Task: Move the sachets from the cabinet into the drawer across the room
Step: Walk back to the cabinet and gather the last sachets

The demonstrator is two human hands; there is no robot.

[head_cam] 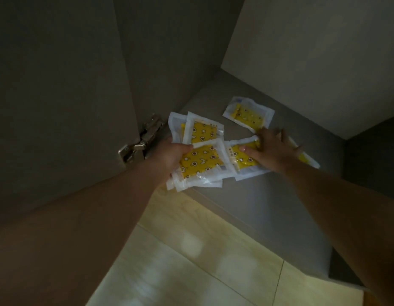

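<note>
My left arm stretches in from 8 o'clock, left hand [172, 156] gripping a fan of sachets [201, 161]; right arm from 4 o'clock, right hand [274, 151] palm down, pinching one sachet [243, 165]

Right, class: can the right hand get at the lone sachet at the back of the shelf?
Probably yes. The back sachet lies flat on the shelf, just past the right hand, with nothing between. That hand pinches a nearer sachet, though. The left hand grips a bundle of sachets.

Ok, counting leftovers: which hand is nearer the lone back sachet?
Right: right hand lies just in front of the lone sachet; left hand grips a sachet bundle farther left.
</note>
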